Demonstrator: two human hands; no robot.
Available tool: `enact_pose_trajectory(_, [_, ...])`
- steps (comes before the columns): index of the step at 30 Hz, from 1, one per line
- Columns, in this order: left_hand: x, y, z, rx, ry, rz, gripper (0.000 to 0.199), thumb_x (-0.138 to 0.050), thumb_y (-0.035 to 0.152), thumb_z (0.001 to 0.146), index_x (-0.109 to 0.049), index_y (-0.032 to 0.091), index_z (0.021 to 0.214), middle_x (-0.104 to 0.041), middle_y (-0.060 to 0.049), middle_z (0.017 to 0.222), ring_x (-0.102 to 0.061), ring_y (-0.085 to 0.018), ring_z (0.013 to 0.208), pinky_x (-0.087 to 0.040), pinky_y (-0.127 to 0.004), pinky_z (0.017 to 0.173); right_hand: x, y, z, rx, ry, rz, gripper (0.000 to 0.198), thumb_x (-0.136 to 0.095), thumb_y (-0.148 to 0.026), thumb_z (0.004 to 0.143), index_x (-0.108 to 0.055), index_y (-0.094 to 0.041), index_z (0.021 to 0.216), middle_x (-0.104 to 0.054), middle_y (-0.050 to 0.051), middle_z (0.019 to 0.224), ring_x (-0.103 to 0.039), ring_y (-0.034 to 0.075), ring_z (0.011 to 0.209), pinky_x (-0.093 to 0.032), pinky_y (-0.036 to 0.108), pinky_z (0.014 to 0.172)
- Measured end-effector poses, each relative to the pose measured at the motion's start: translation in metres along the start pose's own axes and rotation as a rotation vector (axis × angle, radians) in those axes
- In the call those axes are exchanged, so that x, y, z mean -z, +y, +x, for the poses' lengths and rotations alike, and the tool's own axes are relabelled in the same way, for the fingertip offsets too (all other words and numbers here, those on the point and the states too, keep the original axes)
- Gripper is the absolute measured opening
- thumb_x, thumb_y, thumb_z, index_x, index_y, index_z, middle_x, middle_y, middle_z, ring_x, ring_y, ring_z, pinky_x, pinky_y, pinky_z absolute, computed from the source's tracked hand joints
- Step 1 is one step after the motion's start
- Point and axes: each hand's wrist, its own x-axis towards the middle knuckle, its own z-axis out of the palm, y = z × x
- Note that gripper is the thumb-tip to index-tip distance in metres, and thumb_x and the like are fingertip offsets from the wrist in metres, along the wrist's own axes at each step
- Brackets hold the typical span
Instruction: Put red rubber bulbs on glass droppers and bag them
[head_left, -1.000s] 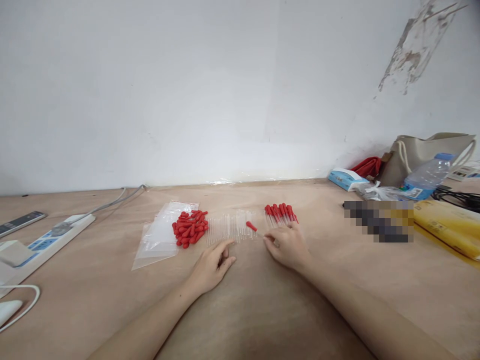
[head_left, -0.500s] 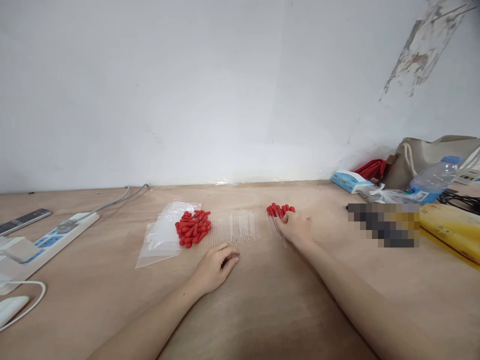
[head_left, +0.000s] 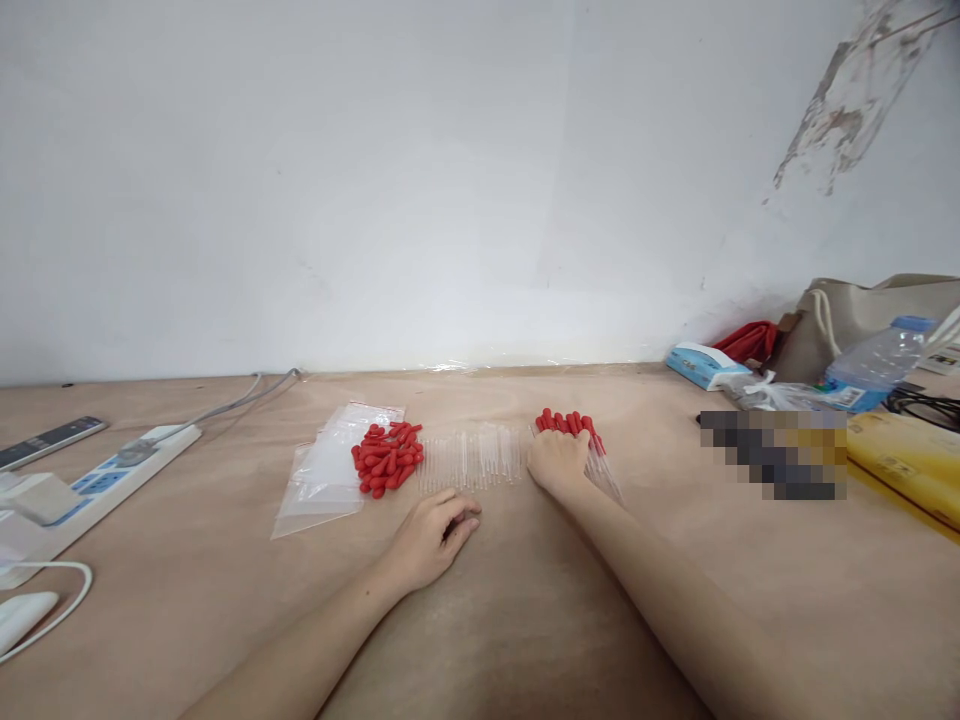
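The right hand [head_left: 557,460] is now lying over the near ends of the assembled droppers [head_left: 574,432], the little bunch with red caps set toward the back of the bench, right of the middle. A second ago it was holding a single capped dropper in front of the row of bare glass tubes [head_left: 471,457]; that piece is gone from there, so one more is probably joining the finished bunch. Its fingers are curled down together, but I cannot tell whether they are gripping anything.

The left hand [head_left: 435,525] is resting on the bench just in front of the tube row, as it was before, fingers loosely curled and holding nothing.

The loose red bulbs [head_left: 387,456] are sitting in a heap left of the tubes, touching the clear plastic bags [head_left: 330,470]. A power strip [head_left: 105,470] and its cable are lying toward the left edge; a water bottle [head_left: 874,365], a tissue pack [head_left: 701,362] and a canvas bag [head_left: 862,315] are crowding the back right corner, well apart from the hands.
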Motion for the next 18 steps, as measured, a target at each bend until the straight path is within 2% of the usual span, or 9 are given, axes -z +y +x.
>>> enact_pose_trajectory(2, [-0.001,0.001,-0.001,-0.001,-0.002,-0.003,0.02,-0.042,0.025,0.086,-0.06,0.02,0.093,-0.058,-0.003,0.082,-0.053,-0.013,0.07,-0.041,-0.024,0.062,0.001,-0.002,-0.001,-0.003,0.035,-0.007,0.02,-0.041,-0.008,0.074,-0.06,-0.01,0.072,-0.062,0.013,0.069,-0.057,0.025,0.069,-0.023,0.04,0.072])
enact_pose_trajectory(5, [0.0,0.002,0.0,0.015,0.03,0.006,0.02,-0.043,0.028,0.085,-0.059,0.021,0.095,-0.057,-0.002,0.078,-0.053,-0.012,0.066,-0.041,-0.023,0.059,0.007,0.0,-0.01,0.036,0.172,0.012,0.023,-0.036,-0.015,0.081,-0.057,-0.008,0.08,-0.062,0.015,0.073,-0.056,0.026,0.07,-0.025,0.038,0.071])
enact_pose_trajectory(8, [0.014,-0.004,0.005,0.079,0.212,0.169,0.02,-0.046,0.032,0.084,-0.061,0.02,0.087,-0.059,-0.003,0.078,-0.054,-0.016,0.073,-0.042,-0.028,0.067,0.016,0.01,-0.028,0.197,0.284,0.135,0.026,-0.032,-0.025,0.087,-0.053,-0.011,0.08,-0.061,0.01,0.068,-0.054,0.021,0.063,-0.026,0.034,0.069])
enact_pose_trajectory(10, [0.031,-0.015,0.009,0.163,0.382,0.344,0.022,-0.046,0.033,0.082,-0.061,0.019,0.075,-0.059,-0.004,0.077,-0.053,-0.019,0.078,-0.04,-0.032,0.073,0.019,0.019,-0.043,0.346,0.346,0.255,0.026,-0.033,-0.027,0.089,-0.052,-0.013,0.078,-0.062,0.005,0.066,-0.053,0.017,0.06,-0.027,0.033,0.071])
enact_pose_trajectory(12, [0.051,-0.029,0.012,0.28,0.467,0.471,0.022,-0.047,0.035,0.08,-0.061,0.019,0.074,-0.059,-0.004,0.078,-0.053,-0.021,0.077,-0.04,-0.033,0.074,0.018,0.027,-0.057,0.474,0.423,0.34,0.024,-0.034,-0.027,0.089,-0.052,-0.015,0.078,-0.063,0.003,0.068,-0.054,0.014,0.06,-0.028,0.032,0.075])
enact_pose_trajectory(15, [0.072,-0.049,0.012,0.406,0.439,0.57,0.024,-0.048,0.038,0.078,-0.064,0.021,0.082,-0.059,-0.006,0.084,-0.052,-0.024,0.084,-0.04,-0.035,0.076,0.015,0.036,-0.071,0.572,0.504,0.39,0.021,-0.036,-0.024,0.089,-0.055,-0.015,0.089,-0.065,0.003,0.07,-0.055,0.013,0.06,-0.029,0.032,0.076])
enact_pose_trajectory(18, [0.074,-0.061,0.009,0.46,0.338,0.606,0.03,-0.046,0.04,0.079,-0.065,0.026,0.097,-0.056,-0.007,0.101,-0.048,-0.027,0.096,-0.038,-0.039,0.081,0.013,0.037,-0.075,0.582,0.499,0.411,0.023,-0.036,-0.022,0.088,-0.055,-0.015,0.098,-0.065,0.004,0.071,-0.056,0.013,0.061,-0.03,0.031,0.073])
